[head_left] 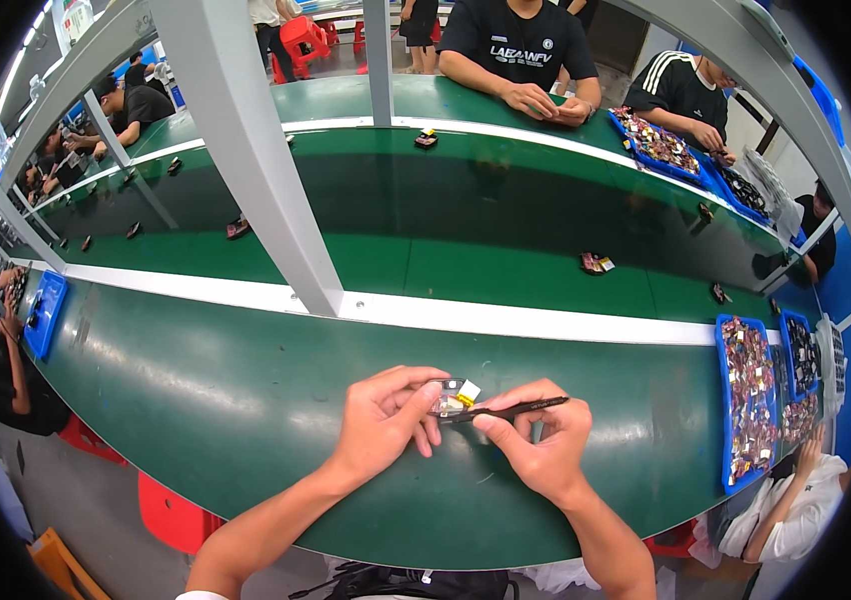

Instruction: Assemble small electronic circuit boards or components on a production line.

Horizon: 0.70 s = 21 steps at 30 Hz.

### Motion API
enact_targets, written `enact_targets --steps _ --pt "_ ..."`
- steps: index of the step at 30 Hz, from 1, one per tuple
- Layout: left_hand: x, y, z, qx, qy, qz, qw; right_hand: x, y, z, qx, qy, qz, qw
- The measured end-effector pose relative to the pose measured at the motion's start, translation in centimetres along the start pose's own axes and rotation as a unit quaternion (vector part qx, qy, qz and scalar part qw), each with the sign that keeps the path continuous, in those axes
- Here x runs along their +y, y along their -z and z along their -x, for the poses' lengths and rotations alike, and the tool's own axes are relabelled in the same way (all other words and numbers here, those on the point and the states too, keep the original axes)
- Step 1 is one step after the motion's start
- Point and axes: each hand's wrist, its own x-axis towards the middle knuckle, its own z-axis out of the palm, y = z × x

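Over the green bench, my left hand (390,421) pinches a small electronic assembly (453,399) between thumb and fingers. The assembly has a dark casing with a white and yellow piece standing up on its right side. In my right hand (543,437) is a slim black pen-like tool (524,408), held between thumb and fingers. It slants slightly, its left end at the assembly's lower right edge. Whether the tip touches the inside of the casing is too small to tell.
A blue tray (722,400) full of small parts stands on the bench at right. The dark green conveyor (506,215) behind the white rail carries several small assemblies. A grey metal post (256,160) rises ahead on the left. Another blue tray (46,315) lies far left; co-workers sit around.
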Motion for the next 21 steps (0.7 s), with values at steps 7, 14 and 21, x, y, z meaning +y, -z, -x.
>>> enact_targets --steps 7,14,21 --pt "0.1 -0.1 0.1 0.004 -0.004 0.004 1.0 -0.1 -0.8 0.3 0.019 0.056 0.04 0.997" --pt "0.0 -0.1 0.2 -0.001 -0.003 0.002 1.0 0.1 -1.1 0.1 0.008 0.088 0.074 0.993" --pt "0.0 -0.4 0.2 -0.013 0.004 -0.003 1.0 0.0 -0.8 0.2 0.006 0.082 0.072 0.994"
